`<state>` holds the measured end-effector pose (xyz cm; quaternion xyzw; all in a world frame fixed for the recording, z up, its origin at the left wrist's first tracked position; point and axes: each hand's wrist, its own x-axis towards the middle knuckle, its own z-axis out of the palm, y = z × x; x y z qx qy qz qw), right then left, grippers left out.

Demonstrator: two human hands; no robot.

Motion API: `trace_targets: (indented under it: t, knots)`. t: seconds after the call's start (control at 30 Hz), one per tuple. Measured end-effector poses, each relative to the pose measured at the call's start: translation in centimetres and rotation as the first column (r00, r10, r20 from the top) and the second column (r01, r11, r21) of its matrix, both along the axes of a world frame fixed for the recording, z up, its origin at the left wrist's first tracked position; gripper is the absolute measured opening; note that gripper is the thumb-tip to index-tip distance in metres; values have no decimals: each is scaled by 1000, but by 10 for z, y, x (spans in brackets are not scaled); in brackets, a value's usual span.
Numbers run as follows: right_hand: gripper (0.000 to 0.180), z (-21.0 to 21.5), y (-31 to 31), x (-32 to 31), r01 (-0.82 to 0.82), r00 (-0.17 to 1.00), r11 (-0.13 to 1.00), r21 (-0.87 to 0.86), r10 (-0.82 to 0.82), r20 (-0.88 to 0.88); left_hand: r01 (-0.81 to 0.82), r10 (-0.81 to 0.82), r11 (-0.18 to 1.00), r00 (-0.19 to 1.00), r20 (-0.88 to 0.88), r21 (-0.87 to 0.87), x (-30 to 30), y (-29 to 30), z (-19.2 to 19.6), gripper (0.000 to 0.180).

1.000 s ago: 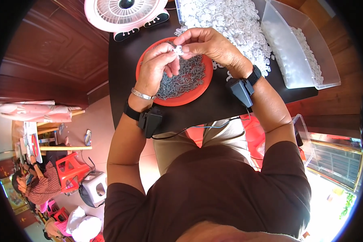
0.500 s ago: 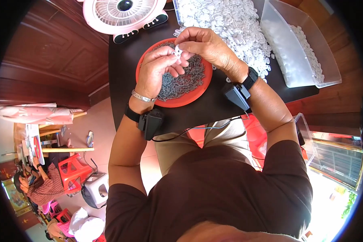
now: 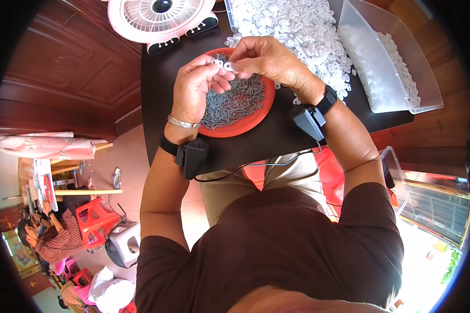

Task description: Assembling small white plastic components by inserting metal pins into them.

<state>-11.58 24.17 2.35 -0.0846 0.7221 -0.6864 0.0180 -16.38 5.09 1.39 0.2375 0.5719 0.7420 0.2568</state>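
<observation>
At the bottom of the frame is the person's dark brown short-sleeved shirt (image 3: pixel 277 240), above it beige cloth trousers (image 3: pixel 292 175), with a thin black cable (image 3: pixel 216 180) crossing over the lap. Boxy black strapped devices (image 3: pixel 192 156) sit on both wrists. In the upper middle, the left hand (image 3: pixel 194 86) pinches small white plastic pieces (image 3: pixel 227 66) between thumb and forefinger, and the right hand (image 3: pixel 269 60) grips their right side with its fingertips. Both hands are over a round orange-red plastic tray (image 3: pixel 235 130) of slim grey screw-like parts (image 3: pixel 237 107), hiding its upper part, on a black tabletop (image 3: pixel 277 138). Beyond the right hand, a heap of white oval plastic pieces (image 3: pixel 297 36) spreads at the top; a clear plastic bin (image 3: pixel 427 96) stands at upper right, and a pink-and-white round fan (image 3: pixel 141 15) takes up the table's upper left corner. Farther off at lower left are a red plastic stool (image 3: pixel 96 221), a grey plastic stool (image 3: pixel 125 245) and a co-worker in a striped top (image 3: pixel 62 242).
</observation>
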Motion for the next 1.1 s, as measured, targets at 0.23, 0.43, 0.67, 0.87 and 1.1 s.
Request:
trace_targets:
  t: [0.23, 0.43, 0.67, 0.87, 1.1]
  knots:
    - [17, -3, 7, -5, 103, 993, 985, -141, -93, 74, -68, 55, 980, 996, -74, -189, 0, 1, -3, 19]
    - [18, -1, 5, -5, 80, 995, 990, -116, -72, 69, -69, 42, 969, 992, -117, -237, 7, 4, 2, 20]
    - [19, 1, 3, -1, 79, 995, 992, -95, -73, 64, -72, 32, 956, 989, -145, -285, 10, 6, 4, 21]
    - [18, -1, 2, -1, 54, 999, 997, -60, -54, 8, -80, 34, 959, 985, -169, -271, 11, 5, 3, 21]
    - [15, -2, -1, 0, 35, 995, 997, 66, -28, -101, -85, 50, 964, 989, -142, -254, 11, 6, 2, 17]
